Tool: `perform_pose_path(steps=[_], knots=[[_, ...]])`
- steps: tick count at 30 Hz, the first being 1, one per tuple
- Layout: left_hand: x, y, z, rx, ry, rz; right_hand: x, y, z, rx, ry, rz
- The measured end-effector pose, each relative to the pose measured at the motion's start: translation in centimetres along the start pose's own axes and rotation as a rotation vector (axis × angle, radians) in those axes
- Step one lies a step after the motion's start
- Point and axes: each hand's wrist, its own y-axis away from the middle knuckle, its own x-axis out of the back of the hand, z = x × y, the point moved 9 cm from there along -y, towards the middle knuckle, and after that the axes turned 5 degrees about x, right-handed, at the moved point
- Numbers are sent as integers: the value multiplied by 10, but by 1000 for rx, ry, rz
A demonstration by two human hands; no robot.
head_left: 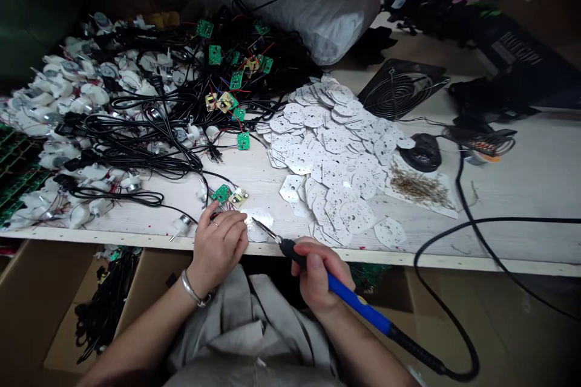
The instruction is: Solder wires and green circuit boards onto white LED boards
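Observation:
In my right hand point(320, 275) is a blue-handled soldering iron point(358, 302), its metal tip pointing left over a white plate point(259, 225) with small holes near the table's front edge. My left hand point(220, 245) is at the left side of that plate, fingers bent and drawn together. What they pinch, if anything, is hidden. Just beyond those fingertips lie a small green circuit board point(221, 194) and a pale board with components point(238, 196), with thin wires running from them. A small motor point(183, 224) lies left of my left hand.
Piled white plates point(336, 157) spread across the middle. To the left are heaped white pump-like motors point(91, 97) and black cables point(149, 127). A fan point(399, 87), a card with thin brownish pieces point(422, 187) and the iron's looping cord point(454, 308) occupy the right. Cardboard boxes point(40, 302) stand below.

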Motion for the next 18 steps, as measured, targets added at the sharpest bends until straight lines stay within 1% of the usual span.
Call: perform_pose_path(steps=[5,10,18], knots=[[-1,0,0,-11,-12,-5,-7,-6,-13,87,58,-42],[-1,0,0,-9,-10,-8,-11,-10,-16,69,70,-65],[-1,0,0,14,-3,-14,-13,-14,-21,99,86,-97]])
